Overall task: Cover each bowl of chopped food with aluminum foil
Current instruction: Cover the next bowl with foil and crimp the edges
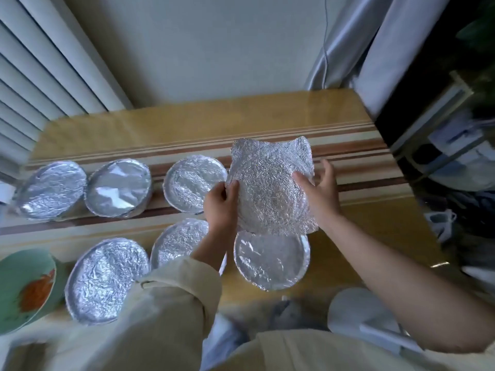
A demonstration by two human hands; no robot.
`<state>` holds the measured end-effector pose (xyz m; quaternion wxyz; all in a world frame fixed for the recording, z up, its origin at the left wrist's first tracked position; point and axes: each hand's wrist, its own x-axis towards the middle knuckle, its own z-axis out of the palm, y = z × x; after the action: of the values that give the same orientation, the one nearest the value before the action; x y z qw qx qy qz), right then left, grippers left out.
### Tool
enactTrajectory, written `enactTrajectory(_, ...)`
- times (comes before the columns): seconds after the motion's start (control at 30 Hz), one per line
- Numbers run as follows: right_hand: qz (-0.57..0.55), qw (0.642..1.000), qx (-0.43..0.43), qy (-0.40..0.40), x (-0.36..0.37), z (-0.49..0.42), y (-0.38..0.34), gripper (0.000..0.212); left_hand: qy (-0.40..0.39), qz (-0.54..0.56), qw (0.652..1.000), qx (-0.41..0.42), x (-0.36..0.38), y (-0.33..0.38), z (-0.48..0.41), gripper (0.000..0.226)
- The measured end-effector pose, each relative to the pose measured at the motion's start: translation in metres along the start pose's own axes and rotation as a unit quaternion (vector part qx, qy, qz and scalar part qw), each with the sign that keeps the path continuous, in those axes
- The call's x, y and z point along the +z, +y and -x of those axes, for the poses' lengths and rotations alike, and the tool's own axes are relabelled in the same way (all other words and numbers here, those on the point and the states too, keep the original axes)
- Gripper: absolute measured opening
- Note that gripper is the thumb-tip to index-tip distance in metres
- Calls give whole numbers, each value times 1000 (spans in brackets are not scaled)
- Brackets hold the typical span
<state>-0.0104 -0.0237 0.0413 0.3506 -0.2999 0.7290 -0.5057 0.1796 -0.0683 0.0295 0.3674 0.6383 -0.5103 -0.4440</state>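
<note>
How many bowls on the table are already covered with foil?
6: back left bowl, back middle bowl, back right bowl, front left bowl, front middle bowl, front right bowl. The foil sheet held by left hand and right hand may hide another.

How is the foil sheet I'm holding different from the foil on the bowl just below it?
The foil sheet is loose, roughly square, with free corners; the bowl's foil is pressed round over its rim. The left hand and right hand hold the foil sheet up; the bowl's foil lies on a bowl on the table. The foil sheet looks finely crinkled, the bowl's foil smoother. Both are silver foil.
</note>
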Motion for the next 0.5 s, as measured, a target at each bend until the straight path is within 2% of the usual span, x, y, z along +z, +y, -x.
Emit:
enactTrajectory(0.07,51,998,17,-31,35,17,-1,32,23,-17,999,24,-38,-8,-3,44)
enactTrajectory(0.17,67,996,-43,-32,86,44,-3,45,43,-24,998,38,-97,-25,-9,46)
enactTrajectory(0.3,82,989,-114,-44,143,81,-12,40,68,25,997,7,-163,-51,-12,52)
enactTrajectory(0.5,79,980,-152,-99,203,116,-20,43,132,62,989,-23,-231,-82,-6,57)
